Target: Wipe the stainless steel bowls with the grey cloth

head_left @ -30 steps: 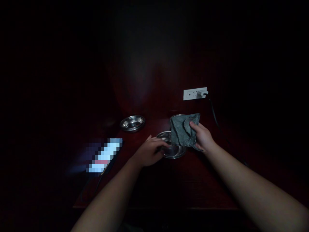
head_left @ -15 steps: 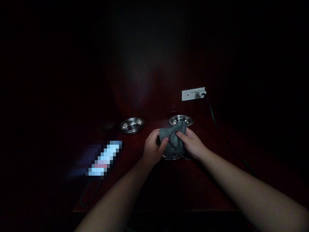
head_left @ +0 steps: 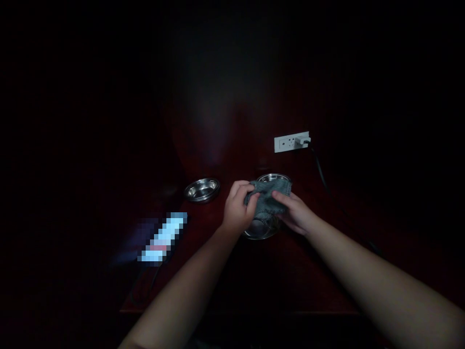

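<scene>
A grey-green cloth [head_left: 271, 196] is stretched between my two hands. My left hand [head_left: 238, 206] pinches its left side, fingers bent over the edge. On the other side, my right hand [head_left: 296, 211] grips it with the thumb lying on top. Just below the cloth sits a shiny metal bowl [head_left: 260, 231], its upper part covered by the cloth and hands; I cannot tell whether the cloth touches it. Behind the cloth, the rim of another metal bowl [head_left: 273, 176] shows.
Shallow metal bowls [head_left: 202, 190], seemingly stacked, stand to the left on the dark red table [head_left: 290, 286]. A lit, blurred-out screen [head_left: 163, 240] with a cable lies at the left. A wall socket [head_left: 291, 142] holds a plug, whose black cord [head_left: 323, 179] runs down to the right.
Both hands have shifted the cloth slightly, and it is now spread flatter and wider, covering more of the rear bowl. My left hand has moved a little up and right.
</scene>
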The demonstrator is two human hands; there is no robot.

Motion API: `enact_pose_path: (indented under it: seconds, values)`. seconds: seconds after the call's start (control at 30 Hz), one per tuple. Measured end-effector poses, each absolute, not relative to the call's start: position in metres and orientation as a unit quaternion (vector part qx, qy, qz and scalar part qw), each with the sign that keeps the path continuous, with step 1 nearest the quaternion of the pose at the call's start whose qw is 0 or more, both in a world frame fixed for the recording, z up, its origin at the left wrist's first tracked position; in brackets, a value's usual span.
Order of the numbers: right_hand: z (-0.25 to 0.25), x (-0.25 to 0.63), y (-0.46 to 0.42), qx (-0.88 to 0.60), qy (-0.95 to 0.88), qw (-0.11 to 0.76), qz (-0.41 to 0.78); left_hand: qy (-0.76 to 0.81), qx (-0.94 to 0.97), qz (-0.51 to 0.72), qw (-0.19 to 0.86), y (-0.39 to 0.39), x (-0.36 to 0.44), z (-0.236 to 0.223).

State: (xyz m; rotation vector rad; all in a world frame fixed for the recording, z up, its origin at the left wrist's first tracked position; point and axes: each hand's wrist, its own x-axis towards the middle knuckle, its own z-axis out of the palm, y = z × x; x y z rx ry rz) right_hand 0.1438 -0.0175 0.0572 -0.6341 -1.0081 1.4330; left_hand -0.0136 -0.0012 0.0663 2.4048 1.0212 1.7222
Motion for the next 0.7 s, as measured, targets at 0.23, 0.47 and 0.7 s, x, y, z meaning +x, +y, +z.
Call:
enact_pose_path:
  seconds: [0.23, 0.47, 0.7]
  values:
    - [0.056, 0.15, -0.014, -0.284, -0.449, 0.587, 0.611, 0.349, 0.718, 0.595, 0.097, 0.01, -0.022, 0.042]
    - [0.046, 0.169, 0.011, -0.4, -0.401, 0.718, 0.405, 0.525, 0.647, 0.521, 0.186, 0.016, -0.062, 0.027]
    - [0.027, 0.18, 0.022, -0.425, -0.614, 0.64, 0.179, 0.578, 0.692, 0.334, 0.275, 0.014, -0.067, 0.015]
